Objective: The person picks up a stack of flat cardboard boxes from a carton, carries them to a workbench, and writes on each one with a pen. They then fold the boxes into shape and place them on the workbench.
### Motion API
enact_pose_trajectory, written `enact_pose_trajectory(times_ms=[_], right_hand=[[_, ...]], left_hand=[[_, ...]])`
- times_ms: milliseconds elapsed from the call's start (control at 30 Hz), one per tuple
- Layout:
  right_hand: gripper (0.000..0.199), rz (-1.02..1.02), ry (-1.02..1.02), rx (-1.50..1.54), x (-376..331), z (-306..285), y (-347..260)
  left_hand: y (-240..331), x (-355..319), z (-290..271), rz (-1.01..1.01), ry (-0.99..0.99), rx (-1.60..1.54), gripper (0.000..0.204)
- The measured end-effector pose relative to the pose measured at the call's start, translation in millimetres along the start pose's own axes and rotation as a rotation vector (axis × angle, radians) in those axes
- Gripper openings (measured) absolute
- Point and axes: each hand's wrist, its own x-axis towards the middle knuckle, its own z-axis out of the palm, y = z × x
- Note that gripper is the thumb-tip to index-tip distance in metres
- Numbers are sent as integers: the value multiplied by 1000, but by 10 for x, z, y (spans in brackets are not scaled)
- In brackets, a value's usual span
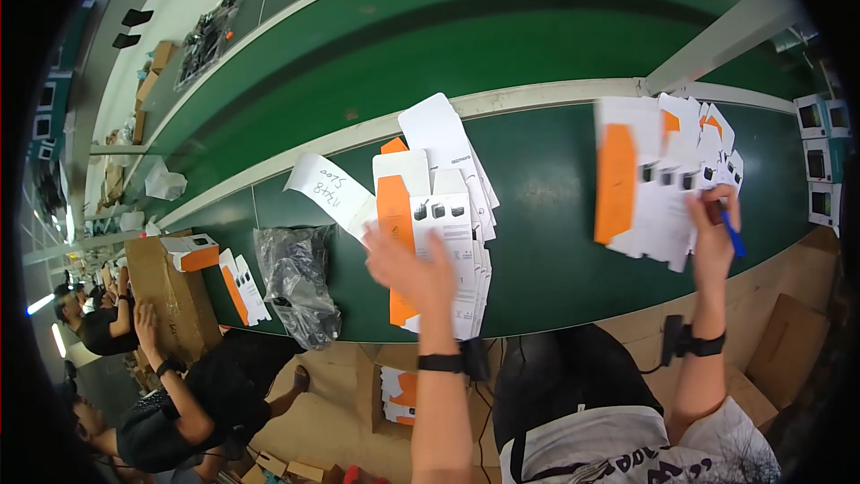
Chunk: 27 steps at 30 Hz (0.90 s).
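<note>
My left hand point(412, 273) is over a stack of flattened white-and-orange cartons point(461, 260) in the middle of the bench. Its fingers are apart and slightly blurred, close to a handwritten white paper slip point(327, 188). At the right, my right hand point(714, 229) is closed around a slim blue pen-like tool point(733, 231). The fingers of that hand also meet the lower edge of a flattened carton point(645, 197), which is smeared by motion. More flat cartons point(717, 143) fan out behind it. Whether the hand pinches the carton I cannot tell.
A crumpled grey plastic bag point(300, 278) lies left of the stack, beside a small flat carton point(242, 287) and a brown cardboard box point(175, 305). Co-workers point(179, 403) stand at the left. Boxed goods point(820, 161) are stacked at the right; a metal post point(726, 31) rises behind.
</note>
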Motion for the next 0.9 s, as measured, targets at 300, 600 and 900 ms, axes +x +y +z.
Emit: enact_pose_trajectory(times_ms=[300, 600, 900], right_hand=[[40, 167, -137, 109, -158, -305, 185], [19, -108, -344, 446, -538, 749, 85], [26, 227, -676, 309, -283, 1043, 327]], left_hand=[[-81, 150, -469, -487, -371, -552, 39], [1173, -469, -15, -391, -468, -800, 43], [978, -383, 448, 506, -484, -404, 46]])
